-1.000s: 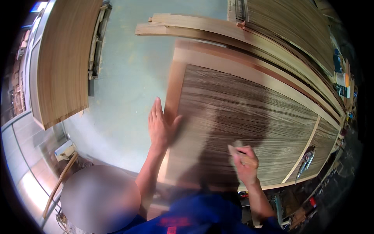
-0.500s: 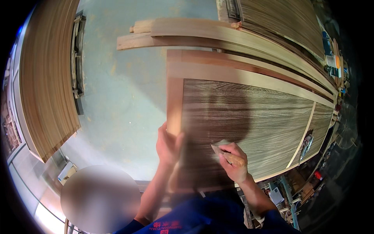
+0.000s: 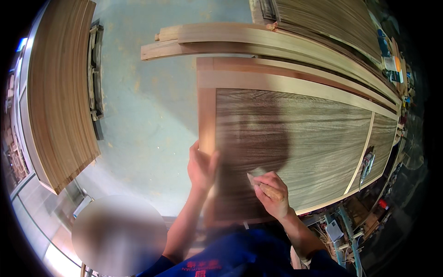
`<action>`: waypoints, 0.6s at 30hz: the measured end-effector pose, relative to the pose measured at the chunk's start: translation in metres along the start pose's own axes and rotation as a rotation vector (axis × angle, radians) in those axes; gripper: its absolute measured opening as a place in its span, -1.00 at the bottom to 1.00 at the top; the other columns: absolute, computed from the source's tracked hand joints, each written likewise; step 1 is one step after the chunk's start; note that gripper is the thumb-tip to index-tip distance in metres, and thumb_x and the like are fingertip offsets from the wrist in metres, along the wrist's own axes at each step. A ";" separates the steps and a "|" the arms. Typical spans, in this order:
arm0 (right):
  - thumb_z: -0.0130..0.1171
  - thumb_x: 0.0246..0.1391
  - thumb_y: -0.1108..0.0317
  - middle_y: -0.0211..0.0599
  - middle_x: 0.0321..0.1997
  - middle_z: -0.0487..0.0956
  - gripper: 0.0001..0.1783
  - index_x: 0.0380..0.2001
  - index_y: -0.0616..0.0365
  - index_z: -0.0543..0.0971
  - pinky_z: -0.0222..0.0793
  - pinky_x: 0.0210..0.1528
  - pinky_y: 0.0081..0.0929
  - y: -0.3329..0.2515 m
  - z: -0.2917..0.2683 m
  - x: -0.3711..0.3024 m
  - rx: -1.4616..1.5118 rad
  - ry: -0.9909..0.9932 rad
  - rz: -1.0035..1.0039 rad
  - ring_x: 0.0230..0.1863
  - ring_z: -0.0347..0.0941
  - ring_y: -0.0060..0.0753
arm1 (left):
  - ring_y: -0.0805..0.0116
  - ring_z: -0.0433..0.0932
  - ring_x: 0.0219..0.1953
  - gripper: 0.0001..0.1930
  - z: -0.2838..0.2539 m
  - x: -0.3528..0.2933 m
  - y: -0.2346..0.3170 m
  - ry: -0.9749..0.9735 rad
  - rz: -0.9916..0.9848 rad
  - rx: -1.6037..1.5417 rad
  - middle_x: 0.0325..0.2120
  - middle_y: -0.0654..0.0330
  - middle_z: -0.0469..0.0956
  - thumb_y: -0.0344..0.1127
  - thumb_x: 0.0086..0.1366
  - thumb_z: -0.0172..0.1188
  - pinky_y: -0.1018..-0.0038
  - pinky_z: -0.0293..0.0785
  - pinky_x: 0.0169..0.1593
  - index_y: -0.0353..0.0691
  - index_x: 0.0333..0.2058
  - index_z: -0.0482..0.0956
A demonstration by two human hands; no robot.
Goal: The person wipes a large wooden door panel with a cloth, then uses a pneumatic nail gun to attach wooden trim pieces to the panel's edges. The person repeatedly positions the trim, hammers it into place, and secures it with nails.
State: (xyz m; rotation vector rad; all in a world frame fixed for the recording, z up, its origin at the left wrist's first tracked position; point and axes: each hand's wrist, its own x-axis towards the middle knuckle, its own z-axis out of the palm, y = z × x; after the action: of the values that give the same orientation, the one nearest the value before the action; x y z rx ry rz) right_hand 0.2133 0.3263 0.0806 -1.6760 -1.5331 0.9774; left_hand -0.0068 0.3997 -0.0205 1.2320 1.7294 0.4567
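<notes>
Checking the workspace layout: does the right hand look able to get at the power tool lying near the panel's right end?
Probably yes. The right hand grips a sanding block on the veneered door panel; bare panel lies between it and the power tool, though it is some way off.

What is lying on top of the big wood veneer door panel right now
On the door panel rest the left hand at its left edge, the right hand gripping a small block, and a power tool near the right. The wood under the hands is covered.
</notes>
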 end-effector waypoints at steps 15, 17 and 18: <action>0.43 0.17 0.42 -0.42 -0.27 0.68 -0.86 -0.24 0.20 0.67 0.52 -0.06 -0.47 0.037 -0.005 -0.112 0.162 -0.475 0.484 -0.18 0.57 -0.56 | -0.08 0.67 -0.09 -0.20 -0.001 0.000 0.002 0.129 0.120 0.125 -0.18 -0.12 0.69 0.39 0.32 0.28 0.14 0.55 0.05 -0.38 0.04 0.49; 0.44 0.18 0.43 -0.45 -0.28 0.66 -0.85 -0.24 0.21 0.67 0.51 -0.07 -0.48 0.034 -0.005 -0.126 0.153 -0.508 0.471 -0.19 0.54 -0.60 | -0.12 0.64 0.01 -0.19 -0.009 -0.006 0.009 0.076 0.091 0.124 -0.10 -0.18 0.67 0.37 0.35 0.23 0.10 0.53 0.12 -0.39 0.12 0.47; 0.43 0.18 0.43 -0.46 -0.28 0.66 -0.86 -0.23 0.20 0.67 0.50 -0.07 -0.49 0.038 -0.003 -0.144 0.171 -0.525 0.430 -0.19 0.53 -0.60 | -0.18 0.62 0.10 -0.18 -0.012 -0.015 0.011 0.044 0.067 0.146 -0.02 -0.23 0.65 0.34 0.38 0.19 0.04 0.51 0.19 -0.38 0.22 0.45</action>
State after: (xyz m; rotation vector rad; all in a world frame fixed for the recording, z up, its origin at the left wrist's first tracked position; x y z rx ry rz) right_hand 0.2302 0.1793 0.0631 -1.7440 -1.3587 1.8376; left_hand -0.0099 0.3935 0.0008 1.3967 1.7887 0.4054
